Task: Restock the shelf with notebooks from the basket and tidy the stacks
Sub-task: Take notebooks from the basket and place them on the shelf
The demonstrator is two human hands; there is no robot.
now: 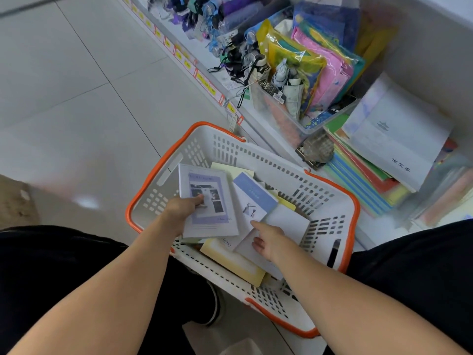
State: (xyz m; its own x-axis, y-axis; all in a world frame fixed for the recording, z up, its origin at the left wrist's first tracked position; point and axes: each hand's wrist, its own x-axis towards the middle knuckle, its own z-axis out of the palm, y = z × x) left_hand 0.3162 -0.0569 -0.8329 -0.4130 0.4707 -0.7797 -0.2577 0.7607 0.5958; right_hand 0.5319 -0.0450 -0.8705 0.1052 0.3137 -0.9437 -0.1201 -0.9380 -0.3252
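A white basket with an orange rim stands on the floor between my knees, with several notebooks inside. My left hand grips a white and lilac notebook, thumb on its cover. My right hand pinches the lower edge of a white notebook with a blue band, thumb on top. A plain white notebook and a yellow-edged one lie underneath. On the low shelf to the right sits a stack of white notebooks over coloured ones.
A clear bin of colourful plastic folders and folded umbrellas stands on the shelf behind the basket. More umbrellas fill the shelf further back. Price tags line the shelf edge. Pale floor tiles spread to the left. My black shoe is under the basket's near side.
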